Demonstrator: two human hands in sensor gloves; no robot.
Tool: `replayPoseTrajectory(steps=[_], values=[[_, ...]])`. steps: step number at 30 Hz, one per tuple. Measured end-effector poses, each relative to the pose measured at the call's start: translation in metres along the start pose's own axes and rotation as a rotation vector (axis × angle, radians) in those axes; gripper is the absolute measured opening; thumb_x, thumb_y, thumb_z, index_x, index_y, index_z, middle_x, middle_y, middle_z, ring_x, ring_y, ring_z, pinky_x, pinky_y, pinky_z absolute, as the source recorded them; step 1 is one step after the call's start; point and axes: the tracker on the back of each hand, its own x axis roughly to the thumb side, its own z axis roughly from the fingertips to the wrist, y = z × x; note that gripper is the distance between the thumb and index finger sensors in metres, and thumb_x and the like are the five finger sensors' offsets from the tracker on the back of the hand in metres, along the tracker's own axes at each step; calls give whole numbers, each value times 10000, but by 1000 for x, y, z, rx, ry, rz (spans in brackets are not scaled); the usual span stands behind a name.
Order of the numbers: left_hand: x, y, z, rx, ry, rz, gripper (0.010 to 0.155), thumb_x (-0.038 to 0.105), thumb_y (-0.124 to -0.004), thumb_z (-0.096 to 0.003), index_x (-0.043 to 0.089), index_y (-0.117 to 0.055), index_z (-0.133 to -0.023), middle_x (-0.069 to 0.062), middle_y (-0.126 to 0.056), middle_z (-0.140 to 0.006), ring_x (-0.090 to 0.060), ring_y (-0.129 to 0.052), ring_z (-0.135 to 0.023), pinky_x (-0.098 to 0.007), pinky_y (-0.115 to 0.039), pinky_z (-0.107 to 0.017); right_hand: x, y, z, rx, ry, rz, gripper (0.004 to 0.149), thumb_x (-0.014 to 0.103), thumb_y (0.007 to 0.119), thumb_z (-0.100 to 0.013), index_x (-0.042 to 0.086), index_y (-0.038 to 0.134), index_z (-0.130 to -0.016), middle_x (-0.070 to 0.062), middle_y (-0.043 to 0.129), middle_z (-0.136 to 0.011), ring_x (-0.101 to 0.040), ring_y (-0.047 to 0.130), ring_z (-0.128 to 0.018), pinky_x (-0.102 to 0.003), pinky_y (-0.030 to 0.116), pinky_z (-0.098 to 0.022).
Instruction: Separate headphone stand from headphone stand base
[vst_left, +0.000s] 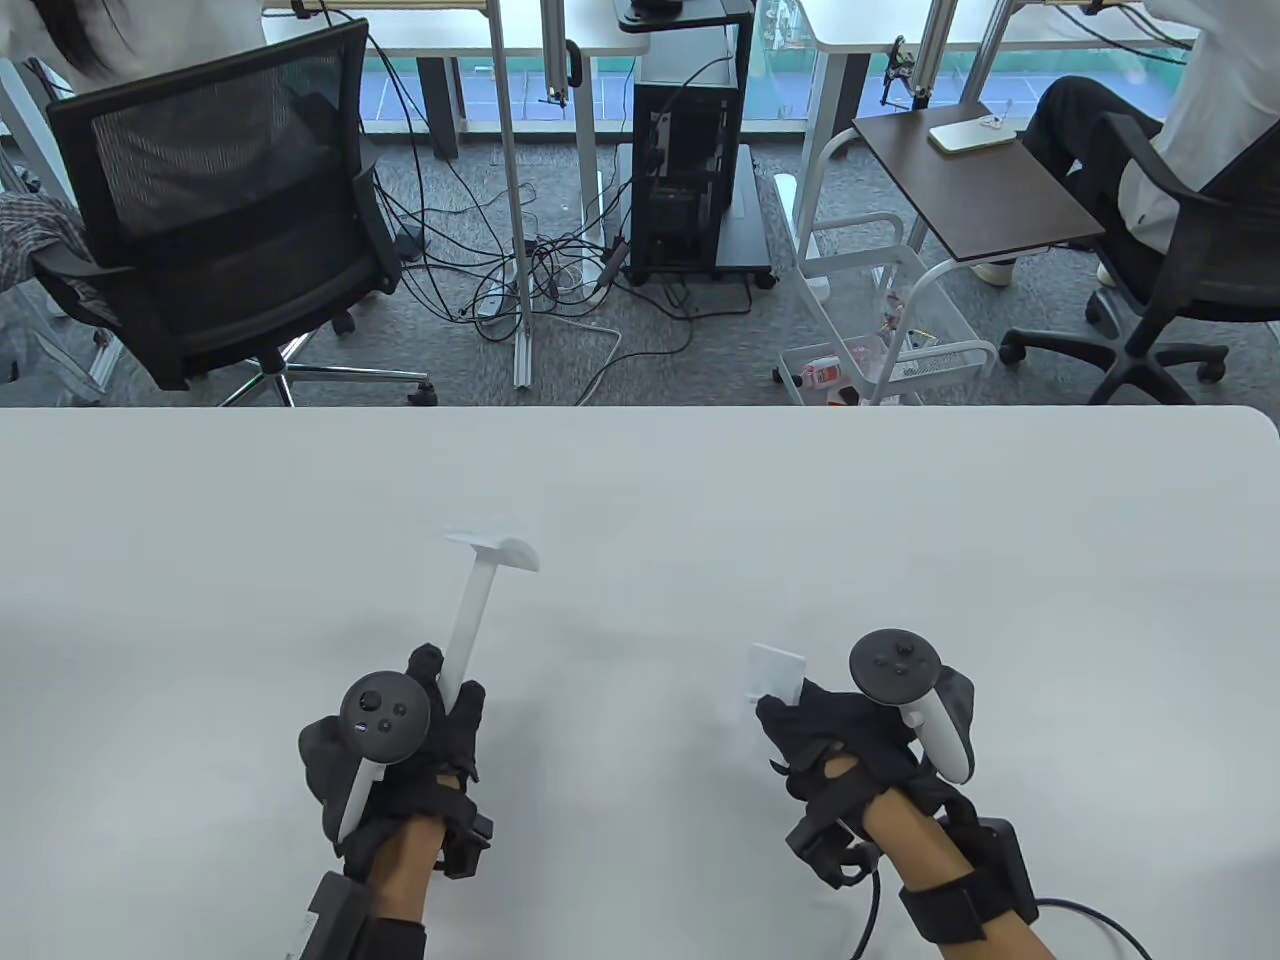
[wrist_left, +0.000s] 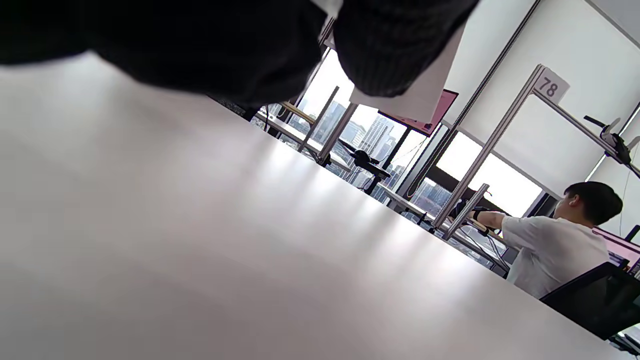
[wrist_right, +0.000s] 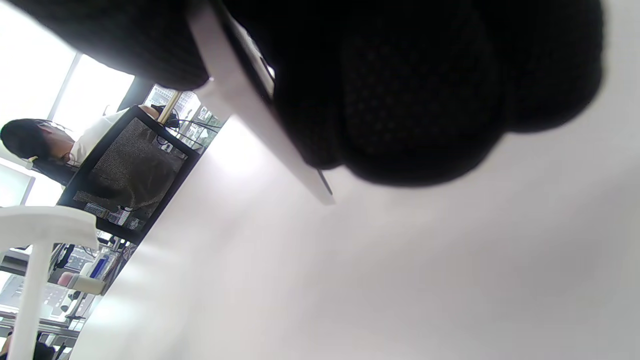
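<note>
The white headphone stand (vst_left: 478, 598), a thin post with a curved top rest, is apart from its base. My left hand (vst_left: 440, 700) grips the post's lower end and holds it upright, leaning a little to the right. The stand also shows at the left edge of the right wrist view (wrist_right: 35, 260). My right hand (vst_left: 800, 715) holds the flat white square base (vst_left: 777, 672) by its near edge, over the table. In the right wrist view the base (wrist_right: 260, 125) is a tilted white plate between my dark gloved fingers (wrist_right: 415, 100). The left wrist view shows my gloved fingers (wrist_left: 390, 45) at the top.
The white table (vst_left: 640, 500) spreads wide around both hands. Beyond its far edge stand a black office chair (vst_left: 220, 210), a computer tower (vst_left: 690, 180), a white wire cart (vst_left: 880, 330) and a seated person (vst_left: 1180, 150).
</note>
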Motion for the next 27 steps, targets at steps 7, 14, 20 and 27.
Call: replayPoseTrajectory(steps=[7, 14, 20, 27], values=[[-13, 3, -5, -11, 29, -194, 694, 455, -801, -414, 433, -404, -983, -83, -943, -701, -159, -1011, -81, -349, -932, -122, -9, -9, -5, -19, 37, 11, 635, 435, 785, -421, 66, 582, -897, -215, 918, -517, -287, 982, -259, -547, 800, -314], [-20, -7, -11, -88, 75, -323, 625, 454, -777, -412, 448, -485, -964, -95, -920, -744, -183, -1018, -129, -362, -926, -160, -16, -21, -7, -40, 59, -28, 638, 433, 793, -419, 66, 584, -898, -214, 920, -515, -286, 982, -257, -546, 800, -313], [-24, -9, -13, -85, 101, -365, 616, 432, -785, -422, 448, -479, -957, -89, -918, -741, -220, -1032, -208, -398, -924, -228, -22, -31, -9, -46, 73, -61, 636, 432, 794, -420, 67, 585, -897, -213, 920, -514, -285, 982, -256, -545, 800, -314], [-25, -11, -14, -96, 157, -449, 624, 385, -797, -427, 435, -466, -953, -121, -883, -792, -339, -1032, -516, -506, -868, -437, -26, -34, -11, -47, 86, -68, 636, 433, 792, -421, 66, 584, -898, -214, 919, -516, -287, 981, -257, -546, 800, -314]])
